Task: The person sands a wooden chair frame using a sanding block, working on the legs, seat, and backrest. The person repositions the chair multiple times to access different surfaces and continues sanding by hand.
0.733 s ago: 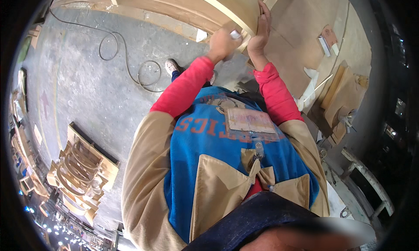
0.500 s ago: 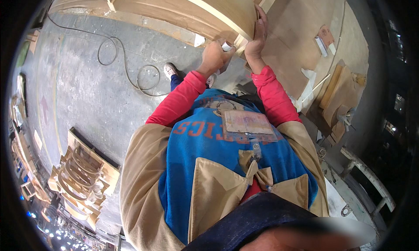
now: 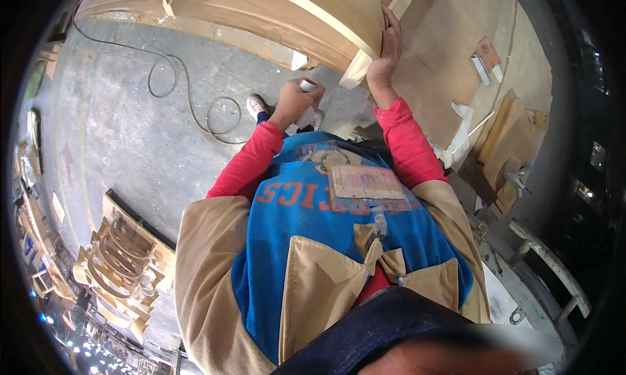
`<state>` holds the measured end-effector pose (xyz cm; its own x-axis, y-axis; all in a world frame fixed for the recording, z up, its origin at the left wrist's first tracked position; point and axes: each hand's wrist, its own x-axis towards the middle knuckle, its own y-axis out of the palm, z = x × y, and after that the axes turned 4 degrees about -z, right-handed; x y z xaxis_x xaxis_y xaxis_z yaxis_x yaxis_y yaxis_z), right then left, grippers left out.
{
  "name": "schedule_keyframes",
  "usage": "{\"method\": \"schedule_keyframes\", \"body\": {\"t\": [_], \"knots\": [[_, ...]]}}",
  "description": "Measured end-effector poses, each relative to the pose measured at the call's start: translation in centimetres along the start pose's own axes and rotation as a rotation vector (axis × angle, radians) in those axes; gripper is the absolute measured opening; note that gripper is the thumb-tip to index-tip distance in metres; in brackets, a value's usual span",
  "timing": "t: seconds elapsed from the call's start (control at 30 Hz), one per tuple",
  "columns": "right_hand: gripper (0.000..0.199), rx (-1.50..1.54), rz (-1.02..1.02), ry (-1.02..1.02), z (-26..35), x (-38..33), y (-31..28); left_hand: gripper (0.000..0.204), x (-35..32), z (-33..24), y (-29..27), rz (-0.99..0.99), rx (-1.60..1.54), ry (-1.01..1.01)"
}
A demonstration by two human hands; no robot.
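A large curved wooden panel [image 3: 280, 16] lies across the top of the view. My right hand [image 3: 386, 52] rests flat against its right end, fingers spread along the edge, just above a pale wooden block [image 3: 355, 68] under the panel's corner. My left hand [image 3: 295, 100] hangs below the panel, apart from it, and is closed around a small white object [image 3: 306, 85] that I cannot make out in detail. Both arms wear red sleeves over a blue and tan top.
A black cable [image 3: 189, 94] loops over the grey concrete floor [image 3: 117, 134]. A stack of curved wooden frames [image 3: 124, 264] stands at the lower left. Plywood sheets [image 3: 450, 55] and wood offcuts [image 3: 515, 147] lie to the right, beside a white metal frame [image 3: 554, 264]. One shoe [image 3: 256, 105] shows below the panel.
My left hand has dropped from the panel's edge down toward my chest, still closed on the small white object. My right hand stays on the panel's end.
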<state>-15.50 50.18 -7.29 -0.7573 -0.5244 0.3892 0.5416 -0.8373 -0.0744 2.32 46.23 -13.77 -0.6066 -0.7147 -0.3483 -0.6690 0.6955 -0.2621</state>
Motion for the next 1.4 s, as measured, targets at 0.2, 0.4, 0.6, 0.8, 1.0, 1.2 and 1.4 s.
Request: {"method": "schedule_keyframes", "body": {"t": [0.2,0.4,0.6,0.8,1.0,1.2,1.4], "knots": [[0.051,-0.029,-0.003,-0.026,-0.2,-0.3,-0.1,0.037,3.7,-3.4,2.2,-0.105,-0.03,0.347],[0.051,-0.102,-0.002,-0.071,0.3,0.1,0.0,0.04,1.3,0.2,2.1,0.098,0.443,0.212],[0.044,-0.333,0.125,-0.289,6.3,-0.5,-1.8,0.054,-6.3,-1.3,-8.4,0.098,0.106,0.094],[0.054,0.15,0.543,-0.208,16.0,-2.6,-0.7,0.065,-7.8,-14.0,-12.9,0.113,-0.12,0.5],[0.079,0.714,0.811,0.234,17.4,-0.9,-1.7,0.066,-7.0,-20.5,-8.9,-0.351,0.189,0.771],[0.034,0.681,0.422,0.488,15.9,-1.8,-0.9,0.061,-7.0,-22.3,-8.8,-0.796,0.465,0.934],[0.046,0.593,0.346,0.473,15.9,1.6,-0.6,0.042,-4.5,-22.5,-11.3,-0.319,0.727,1.295]]}}
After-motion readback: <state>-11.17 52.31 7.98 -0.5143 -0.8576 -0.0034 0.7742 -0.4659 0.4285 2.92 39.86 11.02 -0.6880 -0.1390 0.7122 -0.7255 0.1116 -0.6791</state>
